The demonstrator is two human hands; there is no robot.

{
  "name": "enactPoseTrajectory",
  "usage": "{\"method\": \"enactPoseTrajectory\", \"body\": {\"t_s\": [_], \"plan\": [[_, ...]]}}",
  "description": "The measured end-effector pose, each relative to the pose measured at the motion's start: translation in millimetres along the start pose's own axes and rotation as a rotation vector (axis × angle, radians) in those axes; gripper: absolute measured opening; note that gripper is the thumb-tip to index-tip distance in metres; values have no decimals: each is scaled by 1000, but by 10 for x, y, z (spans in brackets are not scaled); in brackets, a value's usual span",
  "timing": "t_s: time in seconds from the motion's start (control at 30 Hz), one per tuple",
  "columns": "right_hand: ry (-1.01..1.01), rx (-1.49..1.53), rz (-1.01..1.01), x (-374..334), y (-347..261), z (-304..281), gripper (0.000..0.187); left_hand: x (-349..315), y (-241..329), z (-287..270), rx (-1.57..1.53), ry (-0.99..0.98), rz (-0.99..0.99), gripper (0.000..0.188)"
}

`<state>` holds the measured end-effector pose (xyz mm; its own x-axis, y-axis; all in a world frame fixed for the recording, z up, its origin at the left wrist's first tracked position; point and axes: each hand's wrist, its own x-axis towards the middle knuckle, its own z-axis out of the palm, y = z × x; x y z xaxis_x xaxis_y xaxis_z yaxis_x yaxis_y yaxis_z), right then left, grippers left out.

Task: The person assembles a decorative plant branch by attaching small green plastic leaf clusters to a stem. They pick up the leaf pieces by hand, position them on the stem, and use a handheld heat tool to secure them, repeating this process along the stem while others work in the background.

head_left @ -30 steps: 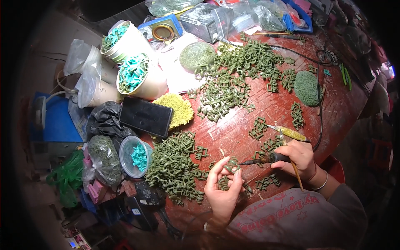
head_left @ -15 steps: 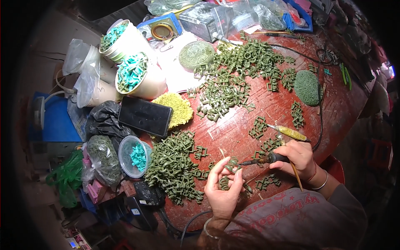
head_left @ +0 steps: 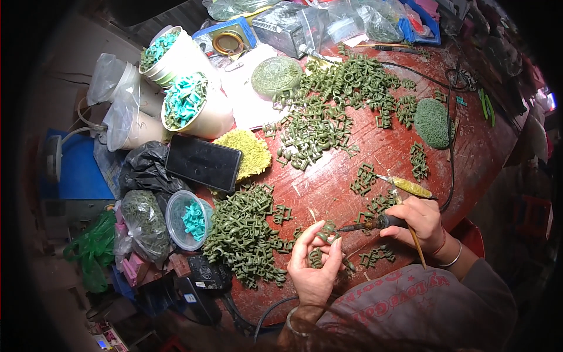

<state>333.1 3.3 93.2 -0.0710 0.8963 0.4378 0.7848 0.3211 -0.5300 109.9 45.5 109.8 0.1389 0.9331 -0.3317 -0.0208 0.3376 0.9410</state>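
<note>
Between the thumb and fingers of my left hand [head_left: 312, 276] is a small dark green wax-like piece [head_left: 329, 229]; another coiled green piece [head_left: 315, 258] rests against the palm. My right hand [head_left: 421, 222] grips the dark handle of a soldering iron [head_left: 381, 222], whose thin tip meets or almost meets the held piece. Across the same right hand lies a thin wooden-handled brush or stick [head_left: 418, 249], tucked among the fingers. Just beyond that hand, a yellow-handled pointed tool [head_left: 412, 188] lies on the red table [head_left: 319, 190]. Small groups of green pieces [head_left: 377, 256] lie between my hands.
Heaps of green pieces [head_left: 246, 234] spread left and beyond [head_left: 352, 82]. A black phone [head_left: 204, 163] leans on a yellow sponge [head_left: 249, 154]. Tubs [head_left: 205, 120] with turquoise pieces stand left, near a clear cup [head_left: 177, 212]. A black cable [head_left: 451, 170] runs along the right, beside a green round pad [head_left: 432, 123].
Almost nothing differs. Both hands keep their places, with the iron's tip still at the green piece; the tip has shifted very slightly to the right.
</note>
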Motion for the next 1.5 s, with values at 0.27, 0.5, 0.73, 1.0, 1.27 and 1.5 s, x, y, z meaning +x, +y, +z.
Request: {"method": "enactPoseTrajectory", "body": {"t_s": [0.27, 0.5, 0.73, 1.0, 1.27, 1.5], "plan": [[9, 1, 2, -2, 22, 5, 33, 14, 18, -20, -20, -17, -6, 39], [103, 38, 14, 28, 13, -38, 33, 71, 31, -61, -273, -121, -192, 42], [396, -53, 318, 203, -106, -573, 27, 71, 47, -16, -301, -122, -233, 44], [549, -313, 533, 128, 1408, -1679, 22, -38, -7, -136, -311, -156, -224, 42], [604, -383, 762, -271, 2839, -1575, 22, 94, -268, -166, -359, -255, -211, 41], [370, -933, 595, -146, 2436, -1451, 17, 26, -3, -117, -307, -216, -239, 39]]}}
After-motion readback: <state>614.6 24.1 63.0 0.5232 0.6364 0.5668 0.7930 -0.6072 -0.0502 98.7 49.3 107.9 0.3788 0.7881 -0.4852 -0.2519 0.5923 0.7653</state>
